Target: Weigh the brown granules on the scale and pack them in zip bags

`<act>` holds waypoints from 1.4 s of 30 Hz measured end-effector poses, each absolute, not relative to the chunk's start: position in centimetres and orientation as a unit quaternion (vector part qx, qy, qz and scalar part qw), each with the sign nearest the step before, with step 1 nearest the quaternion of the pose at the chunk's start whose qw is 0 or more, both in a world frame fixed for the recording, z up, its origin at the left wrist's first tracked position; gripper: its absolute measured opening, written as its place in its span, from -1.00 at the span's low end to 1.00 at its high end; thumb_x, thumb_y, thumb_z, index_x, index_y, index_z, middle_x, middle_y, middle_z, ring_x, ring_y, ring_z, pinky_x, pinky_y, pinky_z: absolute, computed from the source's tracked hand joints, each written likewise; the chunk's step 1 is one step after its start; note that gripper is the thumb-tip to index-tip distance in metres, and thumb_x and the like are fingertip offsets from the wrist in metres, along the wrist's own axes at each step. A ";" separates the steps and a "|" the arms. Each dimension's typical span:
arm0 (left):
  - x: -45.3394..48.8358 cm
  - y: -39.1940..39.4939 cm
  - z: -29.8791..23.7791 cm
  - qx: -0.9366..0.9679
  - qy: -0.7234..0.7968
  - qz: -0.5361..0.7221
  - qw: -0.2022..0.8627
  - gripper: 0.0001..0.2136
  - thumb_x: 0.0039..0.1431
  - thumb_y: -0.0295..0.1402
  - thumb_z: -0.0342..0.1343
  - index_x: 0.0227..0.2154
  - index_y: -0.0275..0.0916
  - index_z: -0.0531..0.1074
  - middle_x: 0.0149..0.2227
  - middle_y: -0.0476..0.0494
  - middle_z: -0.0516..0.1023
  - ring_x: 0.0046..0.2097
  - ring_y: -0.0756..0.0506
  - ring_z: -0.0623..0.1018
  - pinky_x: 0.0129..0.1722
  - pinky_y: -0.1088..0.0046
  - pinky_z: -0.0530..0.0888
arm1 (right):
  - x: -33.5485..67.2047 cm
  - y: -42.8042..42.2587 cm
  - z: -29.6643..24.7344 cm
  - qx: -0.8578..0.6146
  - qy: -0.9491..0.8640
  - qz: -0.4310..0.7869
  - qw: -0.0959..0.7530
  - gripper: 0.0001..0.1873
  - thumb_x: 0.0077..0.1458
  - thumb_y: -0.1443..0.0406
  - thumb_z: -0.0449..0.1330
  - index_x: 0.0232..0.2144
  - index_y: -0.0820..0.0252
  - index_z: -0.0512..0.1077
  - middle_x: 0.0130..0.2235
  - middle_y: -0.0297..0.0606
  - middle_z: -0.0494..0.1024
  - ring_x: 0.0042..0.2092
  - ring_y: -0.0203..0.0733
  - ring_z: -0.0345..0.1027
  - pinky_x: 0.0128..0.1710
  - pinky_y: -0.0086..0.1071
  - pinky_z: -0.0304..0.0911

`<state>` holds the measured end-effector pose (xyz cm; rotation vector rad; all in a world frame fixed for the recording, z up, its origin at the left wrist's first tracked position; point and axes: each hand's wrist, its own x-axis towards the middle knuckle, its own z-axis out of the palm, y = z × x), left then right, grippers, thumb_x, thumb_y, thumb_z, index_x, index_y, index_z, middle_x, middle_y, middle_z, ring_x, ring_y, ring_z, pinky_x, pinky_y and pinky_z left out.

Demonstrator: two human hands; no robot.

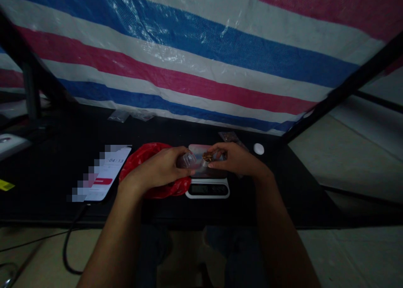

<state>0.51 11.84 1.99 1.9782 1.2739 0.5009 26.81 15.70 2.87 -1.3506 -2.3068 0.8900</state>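
Observation:
My left hand (160, 168) and my right hand (236, 158) meet above a small white kitchen scale (208, 189) on a black table (47, 162). Between them they pinch a small clear plastic bag (193, 160) with brown bits inside (208, 155). The left hand's fingers are closed on the bag's left side, the right hand's fingertips on its right side. A red plastic bag (147, 151) lies under and behind my left hand.
A lit phone (103, 174) with a cable lies left of the red bag. A white round cap (258, 148) and more clear bags (231, 136) sit behind the scale. A striped tarp (201, 57) hangs behind the table. Pale floor lies to the right.

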 end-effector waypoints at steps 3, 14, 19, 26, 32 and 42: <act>0.6 11.9 1.9 0.766 0.496 0.200 0.357 -0.62 0.21 -0.07 0.24 -0.01 -0.17 0.54 -0.16 -0.10 0.71 -0.22 -0.14 0.67 -0.26 0.39 0.51 | 26.8 15.8 2.5 -0.457 -0.807 0.331 0.175 -0.67 0.07 0.25 0.43 -0.09 0.14 0.60 -0.15 -0.23 0.70 -0.13 -0.12 0.58 -0.17 -0.27 0.44; 1.6 11.9 2.0 0.776 0.524 0.185 0.299 -0.62 0.24 -0.05 0.21 -0.03 -0.19 0.56 -0.07 -0.22 0.73 -0.14 -0.24 0.69 -0.22 0.30 0.50 | 25.0 15.0 4.3 -0.440 -0.826 0.285 0.209 -0.67 0.08 0.33 0.40 -0.07 0.10 0.58 -0.07 -0.23 0.70 -0.06 -0.09 0.57 -0.03 -0.21 0.44; 1.6 12.0 1.8 0.787 0.521 0.187 0.273 -0.62 0.27 -0.04 0.19 -0.03 -0.20 0.56 -0.08 -0.22 0.72 -0.19 -0.23 0.68 -0.25 0.30 0.48 | 24.0 15.0 4.5 -0.418 -0.845 0.252 0.218 -0.64 0.10 0.36 0.38 -0.03 0.06 0.60 -0.02 -0.23 0.66 -0.04 -0.10 0.55 -0.03 -0.22 0.43; 1.4 12.0 2.0 0.779 0.517 0.202 0.291 -0.60 0.28 -0.02 0.19 -0.02 -0.23 0.54 -0.10 -0.22 0.71 -0.21 -0.21 0.65 -0.31 0.31 0.44 | 23.4 14.9 5.2 -0.380 -0.868 0.222 0.230 -0.55 0.06 0.39 0.40 0.03 0.09 0.58 0.02 -0.21 0.64 0.01 -0.08 0.54 0.01 -0.21 0.43; 1.0 12.0 1.9 0.772 0.496 0.237 0.318 -0.62 0.28 -0.01 0.20 -0.04 -0.20 0.53 -0.17 -0.12 0.69 -0.22 -0.17 0.65 -0.27 0.34 0.46 | 22.8 14.6 6.0 -0.372 -0.861 0.231 0.258 -0.55 0.11 0.38 0.39 0.07 0.08 0.56 0.07 -0.21 0.66 0.04 -0.05 0.54 0.03 -0.20 0.43; 0.2 12.0 1.9 0.756 0.477 0.298 0.335 -0.70 0.29 -0.06 0.22 -0.09 -0.16 0.52 -0.20 -0.05 0.69 -0.23 -0.12 0.65 -0.25 0.39 0.49 | 22.9 14.4 6.4 -0.355 -0.836 0.239 0.344 -0.57 0.12 0.31 0.41 0.06 0.10 0.56 0.07 -0.15 0.66 0.01 -0.04 0.56 -0.07 -0.21 0.48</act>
